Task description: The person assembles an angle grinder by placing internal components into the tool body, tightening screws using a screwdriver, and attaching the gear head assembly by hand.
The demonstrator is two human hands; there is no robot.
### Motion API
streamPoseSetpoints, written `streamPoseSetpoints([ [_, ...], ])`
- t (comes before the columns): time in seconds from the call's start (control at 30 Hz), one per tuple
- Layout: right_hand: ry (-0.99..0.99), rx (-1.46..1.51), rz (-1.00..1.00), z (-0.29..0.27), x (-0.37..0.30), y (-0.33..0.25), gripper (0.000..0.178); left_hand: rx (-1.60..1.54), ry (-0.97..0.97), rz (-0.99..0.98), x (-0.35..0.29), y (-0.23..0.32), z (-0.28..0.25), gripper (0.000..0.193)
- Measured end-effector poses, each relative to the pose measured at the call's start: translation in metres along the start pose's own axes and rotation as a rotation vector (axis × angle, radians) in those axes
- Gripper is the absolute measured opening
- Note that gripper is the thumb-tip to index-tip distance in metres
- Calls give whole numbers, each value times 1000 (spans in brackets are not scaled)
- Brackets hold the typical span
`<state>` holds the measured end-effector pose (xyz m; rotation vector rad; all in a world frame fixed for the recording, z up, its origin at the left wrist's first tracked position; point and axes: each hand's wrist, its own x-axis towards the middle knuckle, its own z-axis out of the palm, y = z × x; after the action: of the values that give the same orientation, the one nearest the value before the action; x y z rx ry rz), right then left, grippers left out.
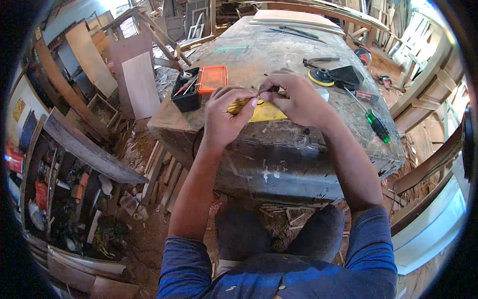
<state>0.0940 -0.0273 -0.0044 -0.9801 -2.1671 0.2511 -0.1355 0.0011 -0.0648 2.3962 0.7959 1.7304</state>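
Above the near edge of the workbench (189, 112), my two hands meet fingertip to fingertip. My left hand (226, 114) is closed, thumb against the fingers, beside a ridged yellow piece (239, 105). The fingers of my right hand (296, 98) pinch at the same spot. A thin, dark, wire-like bit (258, 94) shows between the fingertips, too small to name. Under the hands lies a flat yellow thing (269, 113), partly covered by them. To the left, a black plastic box (185, 102) with tools inside stands beside an orange-rimmed lid (213, 78).
Right of my hands lie a yellow-rimmed round pad (321, 76), a black angular part (348, 77), pincers (321, 61) and a green-handled screwdriver (377, 125). Boards (294, 19) are stacked at the bench's far end. A cluttered shelf (74, 189) stands at left; wood scraps litter the floor.
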Motion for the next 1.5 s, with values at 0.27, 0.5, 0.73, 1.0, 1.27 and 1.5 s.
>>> streamPoseSetpoints([
  [0.27, -35, 26, 117, -2, 3, -1, 25, -22, -31, -92, -1, 0, 2, 15],
  [0.5, 11, 99, 113, 1, 1, -1, 20, -9, -24, -56, 0, -1, 2, 13],
  [0.73, 88, -17, -16, 2, -2, 0, 20, -51, 12, -81, -2, -4, 5, 13],
  [1.0, 33, 60, 81, 1, 4, 1, 22, -70, 13, -102, -1, -2, 5, 11],
  [1.27, 7, -4, 95, 2, 4, -3, 20, -41, -17, -95, -1, -3, 1, 12],
  [1.5, 123, -81, 25, 7, -1, -5, 19, -38, -39, -112, 0, 1, 0, 12],
])
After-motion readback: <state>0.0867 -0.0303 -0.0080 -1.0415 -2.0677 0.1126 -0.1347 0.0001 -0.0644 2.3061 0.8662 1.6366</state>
